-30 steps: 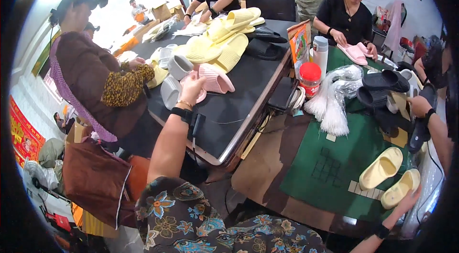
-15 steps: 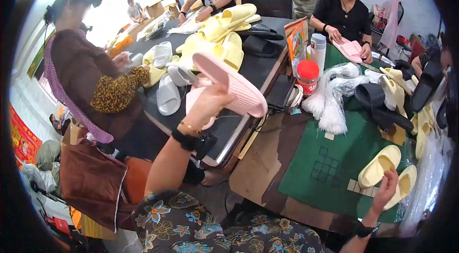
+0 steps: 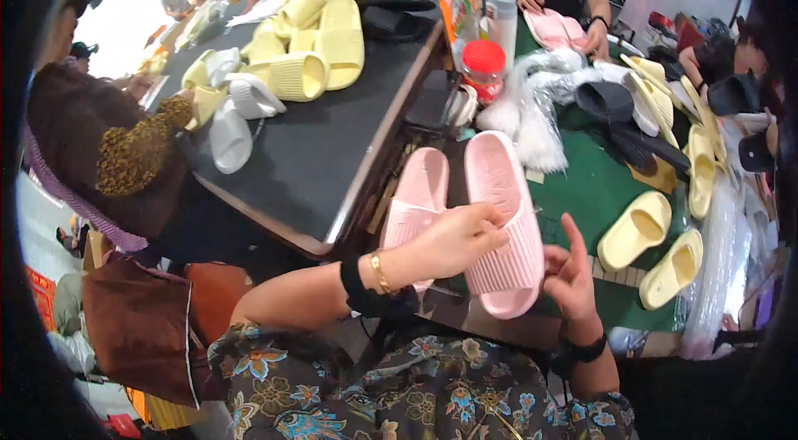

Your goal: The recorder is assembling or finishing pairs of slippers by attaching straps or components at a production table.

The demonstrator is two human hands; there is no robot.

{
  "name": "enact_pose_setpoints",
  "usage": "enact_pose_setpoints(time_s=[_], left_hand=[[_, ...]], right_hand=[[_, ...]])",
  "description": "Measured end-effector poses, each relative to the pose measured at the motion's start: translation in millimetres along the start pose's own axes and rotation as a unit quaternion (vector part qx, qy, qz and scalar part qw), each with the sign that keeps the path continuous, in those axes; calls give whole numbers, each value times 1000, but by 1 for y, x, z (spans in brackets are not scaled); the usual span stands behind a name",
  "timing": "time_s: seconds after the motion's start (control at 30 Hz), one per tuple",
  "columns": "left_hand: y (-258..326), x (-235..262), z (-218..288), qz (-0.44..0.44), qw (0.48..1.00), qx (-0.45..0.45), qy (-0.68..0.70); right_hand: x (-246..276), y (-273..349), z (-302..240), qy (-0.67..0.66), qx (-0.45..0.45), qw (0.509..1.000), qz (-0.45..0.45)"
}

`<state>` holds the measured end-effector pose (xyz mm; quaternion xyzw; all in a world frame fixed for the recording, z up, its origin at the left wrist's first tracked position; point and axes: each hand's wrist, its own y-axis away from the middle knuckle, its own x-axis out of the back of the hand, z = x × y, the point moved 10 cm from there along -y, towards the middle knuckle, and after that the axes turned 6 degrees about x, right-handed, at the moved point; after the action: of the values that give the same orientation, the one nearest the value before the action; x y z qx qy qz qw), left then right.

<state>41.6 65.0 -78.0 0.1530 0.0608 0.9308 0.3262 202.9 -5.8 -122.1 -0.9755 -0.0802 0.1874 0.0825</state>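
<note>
A pair of pink slippers with ribbed straps is in front of me at the near edge of the green mat. My left hand (image 3: 465, 245) reaches across the left pink slipper (image 3: 418, 191), its fingers closed at the strap of the right pink slipper (image 3: 503, 224). Whether the pair rests on the table or is held just above it I cannot tell. Beside the right slipper's edge, my right hand (image 3: 573, 274) is open, index finger raised and the others loosely bent, holding nothing visible. Right of it, a yellow slipper (image 3: 635, 232) and another yellow slipper (image 3: 672, 270) lie on the mat.
On the dark table (image 3: 274, 207), left, yellow slippers (image 3: 341, 41) are heaped beside grey ones (image 3: 230, 137). A red-lidded jar (image 3: 484, 70), a white bottle (image 3: 500, 20) and bundled white strands (image 3: 536, 120) stand beyond. Clear plastic bags (image 3: 715, 299) line the right edge. Co-workers sit around, one holding pink slippers (image 3: 555, 29).
The pink slippers came from the left table to in front of me with my left hand. My right hand left the yellow slippers and moved left beside the pink pair. The view shifted.
</note>
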Motion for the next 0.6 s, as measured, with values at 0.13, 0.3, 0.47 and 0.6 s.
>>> enact_pose_setpoints(time_s=[0.13,0.3,0.47,0.6], left_hand=[[16,25,15,-12,998,62,-14],[57,77,30,5,989,115,95],[100,166,44,135,977,144,-86],[169,284,63,417,816,74,-393]], right_hand=[[63,13,22,77,-103,976,174],[50,0,-9,352,-1,929,116],[-26,-34,-44,553,192,811,-8],[-80,-62,-43,590,241,766,-89]])
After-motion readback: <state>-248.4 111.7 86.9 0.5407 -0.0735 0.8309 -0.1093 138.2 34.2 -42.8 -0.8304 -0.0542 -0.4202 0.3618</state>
